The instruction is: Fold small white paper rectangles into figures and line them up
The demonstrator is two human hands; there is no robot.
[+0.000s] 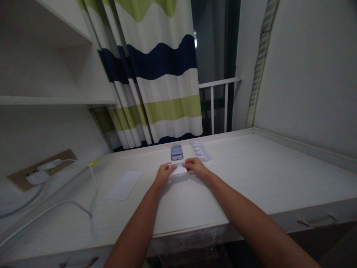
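A small white piece of paper (180,169), apparently folded, is held between both hands just above the desk. My left hand (164,173) is closed on its left end, the thumb lying over the face of the paper. On the right end, my right hand (194,165) pinches it with thumb and fingers. Directly beyond the paper lies a phone (176,153) with its screen lit. Several folded white paper pieces (200,150) stand in a row to the right of the phone. To the left of my hands rests a flat white sheet of paper (124,185).
The white desk (267,175) has a raised rim along its back. White cables (67,203) run over its left side from a power strip (41,169) on the wall. A shelf (55,100) overhangs the left side, and a striped curtain (167,85) hangs behind.
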